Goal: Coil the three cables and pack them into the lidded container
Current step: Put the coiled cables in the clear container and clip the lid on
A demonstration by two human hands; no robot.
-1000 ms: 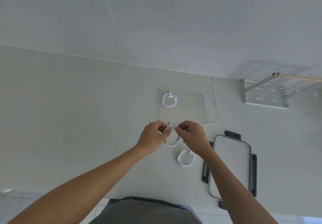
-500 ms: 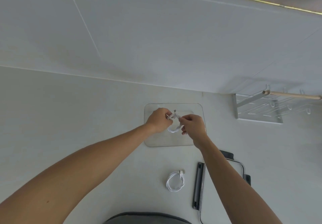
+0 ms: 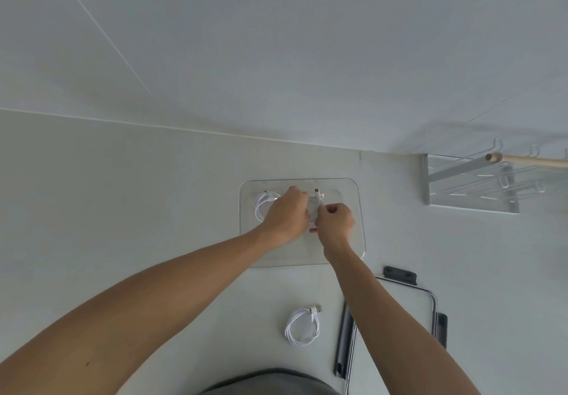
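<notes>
We see both hands over the clear container [image 3: 360,225], which sits on a pale, matte countertop [image 3: 123,210] that meets a plain white wall [image 3: 276,56] crossed by thin seams. The left hand [image 3: 285,218] and the right hand [image 3: 335,224] each have fingers curled around a coiled white cable [image 3: 319,199], holding it between them inside the container; most of its loop is hidden behind the hands, with its plug ends showing just above them. A second coiled cable [image 3: 263,207] lies in the container's left end, partly covered by the left hand. A third coiled cable [image 3: 302,327] rests on the countertop near us, well apart from the container, its metal plug pointing right. Just beside it, to the right, lies the container's lid [image 3: 430,296] with dark clips, partly behind the right forearm. At the far right a white wire rack [image 3: 473,195] with a wooden rod [image 3: 528,161] stands against the wall.
</notes>
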